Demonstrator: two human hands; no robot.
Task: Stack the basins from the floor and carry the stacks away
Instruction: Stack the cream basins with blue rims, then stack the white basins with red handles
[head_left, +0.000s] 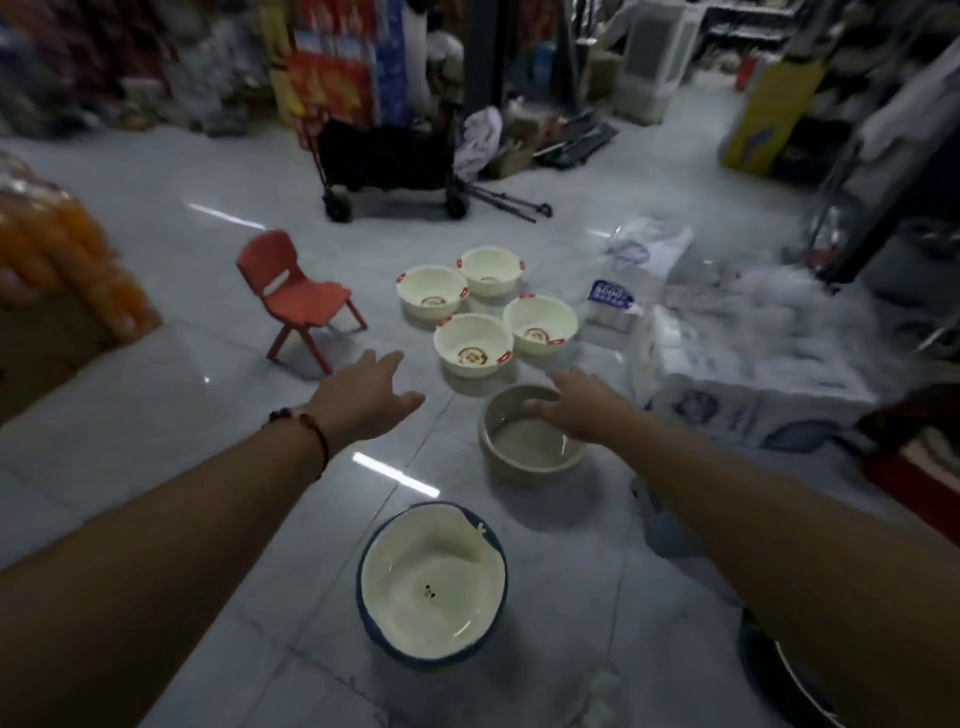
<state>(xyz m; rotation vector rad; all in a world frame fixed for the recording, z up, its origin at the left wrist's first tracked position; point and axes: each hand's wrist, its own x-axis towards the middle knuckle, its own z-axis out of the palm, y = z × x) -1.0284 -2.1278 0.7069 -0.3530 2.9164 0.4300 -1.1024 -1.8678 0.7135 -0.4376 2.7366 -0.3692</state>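
I counted six basins on the floor (182, 415): four cream basins (472, 345) clustered beyond both hands, one grey basin (530, 441) under my open right hand (582, 410), one blue-rimmed basin (431, 582) nearer me. My left hand (363, 400) hovered spread, empty.

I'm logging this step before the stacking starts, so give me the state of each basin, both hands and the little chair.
Four cream basins: upright, unstacked, clustered on the floor.
Beige basin: upright, empty, alone.
Blue-rimmed basin: upright, empty, nearest.
Left hand: open, holding nothing.
Right hand: open, over the beige basin's rim.
Red chair: standing upright.
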